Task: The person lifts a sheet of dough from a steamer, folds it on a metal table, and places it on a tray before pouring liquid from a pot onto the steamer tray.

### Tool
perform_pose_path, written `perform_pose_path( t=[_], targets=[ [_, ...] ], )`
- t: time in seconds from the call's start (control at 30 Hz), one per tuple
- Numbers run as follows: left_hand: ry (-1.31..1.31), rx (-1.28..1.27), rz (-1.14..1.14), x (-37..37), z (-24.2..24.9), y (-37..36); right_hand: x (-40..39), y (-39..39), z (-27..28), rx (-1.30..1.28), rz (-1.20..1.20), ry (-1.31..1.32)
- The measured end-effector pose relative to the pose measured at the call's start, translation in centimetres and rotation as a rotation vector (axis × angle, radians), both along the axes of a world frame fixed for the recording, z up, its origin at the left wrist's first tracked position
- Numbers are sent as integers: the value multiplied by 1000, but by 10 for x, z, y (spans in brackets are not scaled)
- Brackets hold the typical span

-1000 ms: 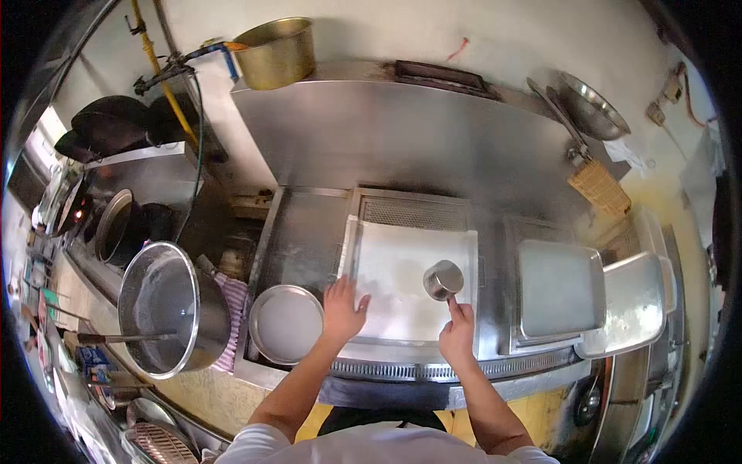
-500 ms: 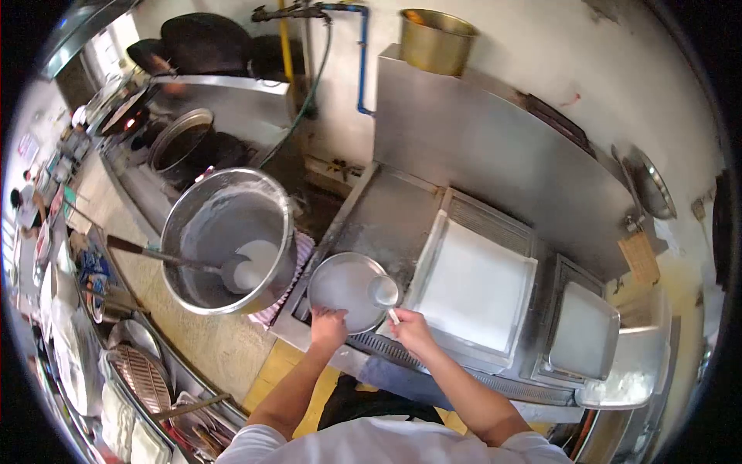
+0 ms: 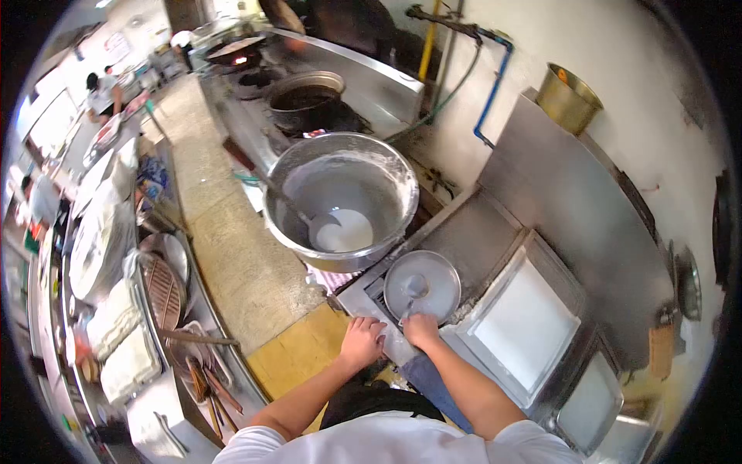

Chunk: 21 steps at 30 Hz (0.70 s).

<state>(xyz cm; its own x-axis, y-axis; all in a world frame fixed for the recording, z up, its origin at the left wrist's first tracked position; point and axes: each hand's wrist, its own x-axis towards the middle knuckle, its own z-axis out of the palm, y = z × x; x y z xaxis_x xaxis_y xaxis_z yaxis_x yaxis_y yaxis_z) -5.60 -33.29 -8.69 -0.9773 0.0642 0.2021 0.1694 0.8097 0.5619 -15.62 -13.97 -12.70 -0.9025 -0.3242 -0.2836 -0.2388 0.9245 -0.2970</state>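
My right hand [image 3: 420,331] is closed around the handle of a small ladle [image 3: 416,287]. Its round bowl is over the middle of a shallow round metal pan [image 3: 390,269], which holds a whitish liquid. My left hand [image 3: 363,342] is by the counter's front edge, left of the right hand and apart from the pan; its fingers are loosely bent, with nothing seen in them. Beyond the pan stands a large metal pot [image 3: 294,166] with white liquid at the bottom. A long-handled ladle [image 3: 284,203] leans inside it.
To the right, a rectangular tray [image 3: 523,319] and a smaller tray [image 3: 591,404] hold smooth white layers. A dark wok-like pot [image 3: 305,87] sits on the stove behind. On the left, a bench carries a slatted rack [image 3: 161,290] and white blocks [image 3: 130,363]. People stand far left.
The view has swung left, so everything appears further right. My left hand has come off the pan's rim. The small ladle has moved from the rim towards the pan's middle.
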Motion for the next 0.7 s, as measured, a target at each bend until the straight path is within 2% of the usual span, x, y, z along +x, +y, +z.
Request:
perform_pose_path(
  t=[0.1, 0.2, 0.3, 0.37, 0.43, 0.6, 0.7],
  targets=[
    [-48, 5, 101, 29, 14, -1, 22, 9, 9, 44, 114, -5],
    [-48, 10, 196, 66, 24, 3, 55, 15, 32, -211, 156, 170],
    [-140, 107, 302, 107, 44, 14, 94, 7, 80, -293, 217, 79],
    [-295, 232, 375, 136, 52, 21, 116, 5, 63, -510, 296, 66],
    [-264, 173, 426, 165, 59, 27, 141, -3, 73, -684, 388, 21],
    [-171, 185, 569, 233, 74, 31, 187, -24, 91, -703, 581, -57],
    [-222, 189, 705, 272, 92, 24, 204, -44, 96, -709, 687, -113]
  ],
)
